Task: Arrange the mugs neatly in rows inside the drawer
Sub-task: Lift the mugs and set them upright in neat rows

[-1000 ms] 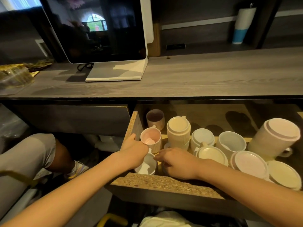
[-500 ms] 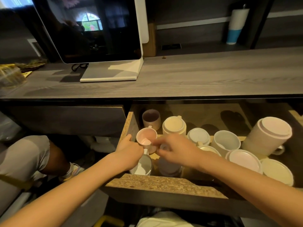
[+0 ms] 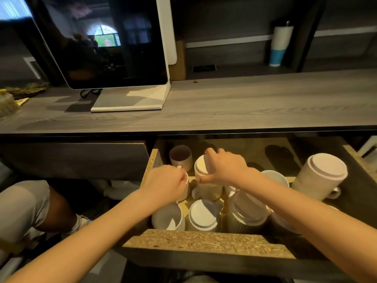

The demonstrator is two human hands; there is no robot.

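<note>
Head camera is looking down into an open drawer [image 3: 206,240] under a grey wood-grain counter [image 3: 244,103], where a monitor [image 3: 106,41] is standing at the far left and a white-and-blue tumbler [image 3: 279,45] at the far right. The left hand [image 3: 165,184] is closing around a pink mug [image 3: 186,184] near the drawer's left wall; the fingers are covering most of it, so the exact hold is hard to make out. The right hand [image 3: 222,168] is gripping an upside-down cream ribbed mug [image 3: 206,180] from above, thumb on its near side and fingers over the far side. A dark upright cup [image 3: 181,157] is sitting just beyond these two. Nearer the drawer front, an upright white mug [image 3: 169,218] is resting beside an inverted white mug [image 3: 204,216], with a larger inverted mug [image 3: 247,213] to the right. A tall ribbed mug [image 3: 321,176] is leaning, tilted, at the far right
</note>
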